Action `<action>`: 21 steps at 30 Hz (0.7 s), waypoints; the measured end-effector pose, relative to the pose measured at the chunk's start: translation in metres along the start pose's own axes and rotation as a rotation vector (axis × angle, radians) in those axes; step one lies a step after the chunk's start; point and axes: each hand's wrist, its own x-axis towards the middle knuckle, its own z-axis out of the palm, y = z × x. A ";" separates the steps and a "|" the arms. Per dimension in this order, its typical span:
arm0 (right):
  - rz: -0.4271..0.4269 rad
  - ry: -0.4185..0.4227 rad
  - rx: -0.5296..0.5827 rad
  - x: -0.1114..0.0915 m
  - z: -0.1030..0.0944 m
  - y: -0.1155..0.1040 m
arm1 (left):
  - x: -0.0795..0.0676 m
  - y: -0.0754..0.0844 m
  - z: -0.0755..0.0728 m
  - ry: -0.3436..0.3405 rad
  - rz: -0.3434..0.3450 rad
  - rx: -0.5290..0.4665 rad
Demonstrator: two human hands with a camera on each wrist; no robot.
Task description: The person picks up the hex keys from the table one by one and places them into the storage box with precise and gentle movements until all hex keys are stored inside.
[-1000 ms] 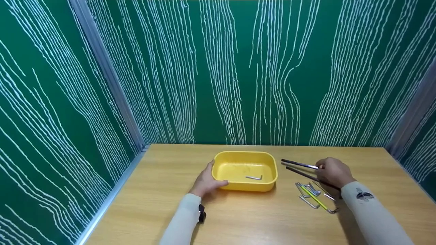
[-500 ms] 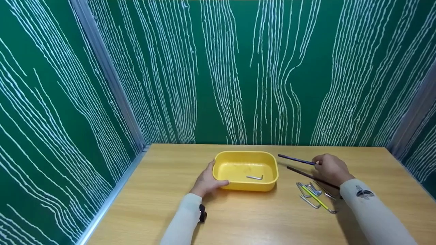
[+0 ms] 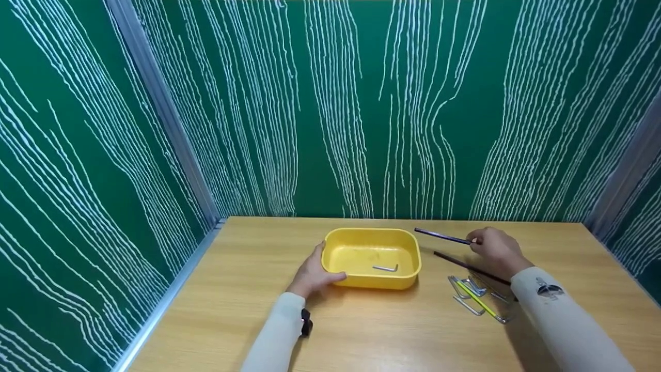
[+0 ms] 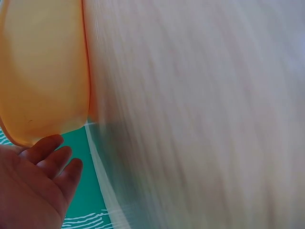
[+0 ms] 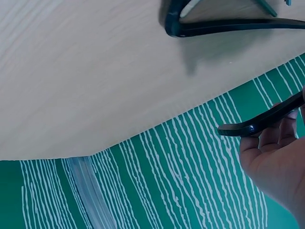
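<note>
A yellow plastic bin (image 3: 372, 282) stands mid-table with one small silver hex key (image 3: 385, 268) on its floor. My left hand (image 3: 312, 275) holds the bin's near left corner, thumb over the front rim and fingers along the left side. Raised above the table right of the bin, my right hand (image 3: 498, 251) grips a large black hex key (image 3: 443, 236) whose long arm points left toward the bin. The right wrist view shows the bent end of this black key (image 5: 257, 123). Below my right hand, a second black hex key (image 3: 467, 266) lies on the table, partly hidden by the sleeve.
Several silver hex keys (image 3: 468, 306) and a yellow-green one (image 3: 481, 302) lie heaped right of the bin, near my right forearm. Green walls with white wavy lines (image 3: 330, 108) enclose the wooden table (image 3: 242, 258) at the back and sides.
My right hand has lifted the black hex key off the table and moved it up and left, away from the second black key. My left hand stays on the bin.
</note>
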 end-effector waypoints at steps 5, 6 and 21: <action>-0.029 0.025 0.013 0.002 0.000 -0.009 | 0.001 -0.001 -0.001 -0.004 0.009 0.001; -0.032 0.028 0.016 0.003 0.000 -0.011 | 0.001 -0.001 -0.001 -0.006 0.008 -0.003; -0.130 0.083 -0.054 0.012 0.006 -0.042 | 0.001 0.000 0.001 -0.009 0.005 -0.015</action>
